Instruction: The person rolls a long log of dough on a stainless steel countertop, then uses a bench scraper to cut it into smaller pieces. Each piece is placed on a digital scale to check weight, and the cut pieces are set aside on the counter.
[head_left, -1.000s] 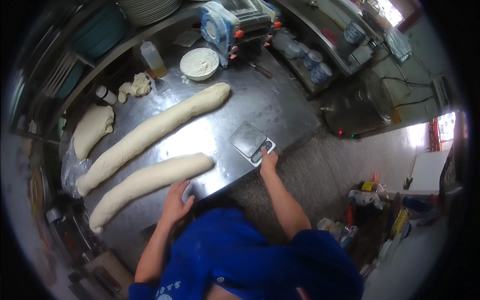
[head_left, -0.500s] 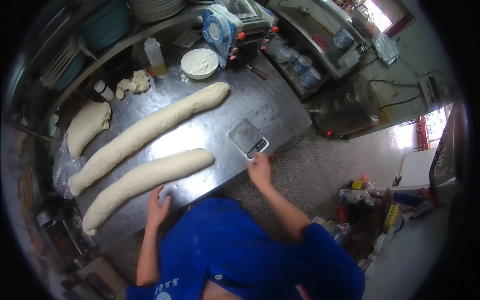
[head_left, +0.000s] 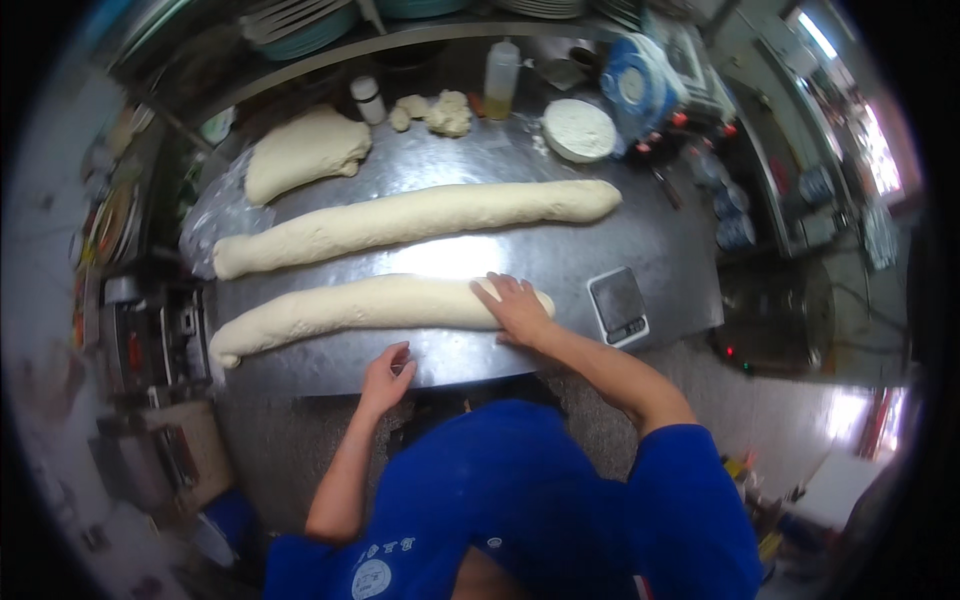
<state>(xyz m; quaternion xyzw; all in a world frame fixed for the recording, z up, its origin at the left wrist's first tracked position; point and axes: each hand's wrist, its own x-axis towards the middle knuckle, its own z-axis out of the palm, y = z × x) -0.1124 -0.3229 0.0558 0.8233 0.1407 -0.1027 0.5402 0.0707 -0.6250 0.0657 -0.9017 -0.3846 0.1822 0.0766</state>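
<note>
My right hand (head_left: 520,312) lies over the right end of the nearer dough log (head_left: 380,303), its fingers spread on top. My left hand (head_left: 387,377) hovers by the table's front edge, just short of that log, with thumb and fingers loosely apart and nothing in them. A longer dough log (head_left: 420,220) runs parallel behind it. To the right of my right hand sits a small white kitchen scale (head_left: 618,307) with a bare dark plate.
On the steel table (head_left: 670,255) are a dough slab (head_left: 305,155), dough scraps (head_left: 447,114), a white-bodied jar (head_left: 368,98), a squeeze bottle (head_left: 501,80) and a bowl of flour (head_left: 580,131). A blue-and-white machine (head_left: 640,85) stands at the back right. Plates (head_left: 300,25) fill the shelf above.
My right hand has left the scale's front edge and come to rest on the nearer dough log. My left hand stays near the table's front edge. The whole view has swung round.
</note>
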